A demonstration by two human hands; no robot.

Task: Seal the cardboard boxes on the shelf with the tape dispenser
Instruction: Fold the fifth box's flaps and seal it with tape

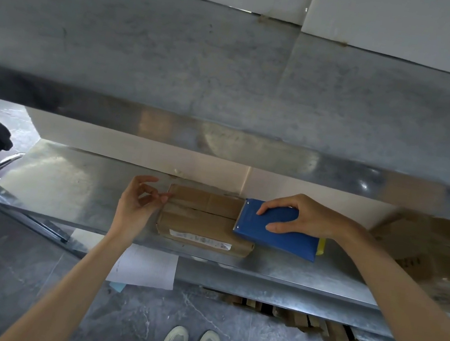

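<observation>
**Item: cardboard box** (201, 216). Flat and brown, it lies on the lower metal shelf (68, 184) close to the back wall. The top flaps are down, with the seam running left to right. A white label (199, 239) sits on the front face.

**Item: tape dispenser** (276, 231). Blue body with a yellow part (321, 246) at its right end. The toothed metal edge (240, 214) rests on the right end of the box top, across the seam. The rest of the body hangs out past the box, over the shelf.

**Left hand** (139, 201). The forearm reaches up from lower left, with the palm turned toward the box. The fingers are loosely curled, and their tips (162, 196) meet the top left end of the box. Whether they pinch anything there cannot be told.

**Right hand** (299, 217). The forearm comes in from lower right with the wrist bent left. The hand is clamped on the dispenser: fingers lie over its far side and the thumb (276, 228) presses its near face.

**Surroundings.**
- An upper shelf (234, 68) of dull metal fills the top of the view.
- A second, larger carton (424, 261) stands on the lower shelf to the right.
- A white sheet of paper (146, 267) lies below the shelf edge.
- Cardboard strips (297, 319) lie on the grey floor under the shelf.
- The person's two shoes (191, 339) are also on the floor.
</observation>
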